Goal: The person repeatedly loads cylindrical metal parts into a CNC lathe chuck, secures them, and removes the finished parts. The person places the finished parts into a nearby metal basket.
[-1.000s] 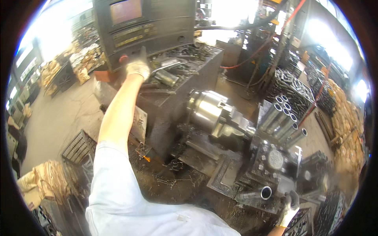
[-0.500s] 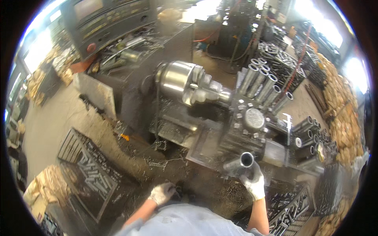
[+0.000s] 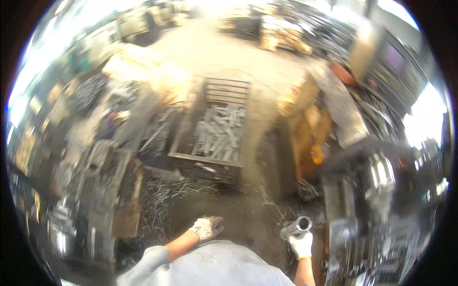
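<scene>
My right hand, in a whitish glove, is closed round a short, thick-walled metal tube. The tube lies tilted, its round open end up and to the right. My left hand, also gloved, hangs in front of my body with its fingers curled and dark at the tips. Whether anything is inside that curl is hidden. Ahead of both hands a metal crate with a barred far side stands on the floor. Many grey metal tube pieces lie jumbled in it.
At right stands a machine with a shiny chuck, blurred. An upright metal plate and an orange-brown panel stand between it and the crate. Metal shavings litter the floor, and another machine is at left.
My view has swung left, from the chuck and the upright tubes to the crate. The tube has come away from the machine in my right hand. My left hand stays curled before me.
</scene>
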Available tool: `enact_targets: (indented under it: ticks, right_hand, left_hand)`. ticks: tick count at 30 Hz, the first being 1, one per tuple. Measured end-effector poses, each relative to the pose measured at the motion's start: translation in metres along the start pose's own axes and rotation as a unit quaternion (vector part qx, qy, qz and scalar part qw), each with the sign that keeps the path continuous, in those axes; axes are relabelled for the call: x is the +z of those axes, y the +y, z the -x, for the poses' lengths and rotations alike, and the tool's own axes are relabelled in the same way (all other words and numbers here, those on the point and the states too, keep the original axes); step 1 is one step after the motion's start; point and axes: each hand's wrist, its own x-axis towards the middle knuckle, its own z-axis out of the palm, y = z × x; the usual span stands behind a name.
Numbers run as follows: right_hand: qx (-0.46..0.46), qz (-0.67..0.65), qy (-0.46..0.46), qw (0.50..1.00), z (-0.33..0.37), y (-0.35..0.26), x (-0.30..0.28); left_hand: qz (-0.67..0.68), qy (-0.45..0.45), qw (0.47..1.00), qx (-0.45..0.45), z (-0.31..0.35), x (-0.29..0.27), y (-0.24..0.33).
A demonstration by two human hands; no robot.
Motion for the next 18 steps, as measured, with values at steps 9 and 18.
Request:
enact_targets:
  ticks: [9,18]
  right_hand:
    - [-0.398,0.04,-0.395,0.827,-0.002,-0.266,0.27]
    - [-0.536,-0.033,-0.578,0.614,0.079,-0.47,0.431]
  left_hand:
    - [0.09,0.235,0.896,-0.365,0.215,-0.035,-0.145]
    - [0.331,0.579,0.453,-0.592,0.353,0.114,-0.14]
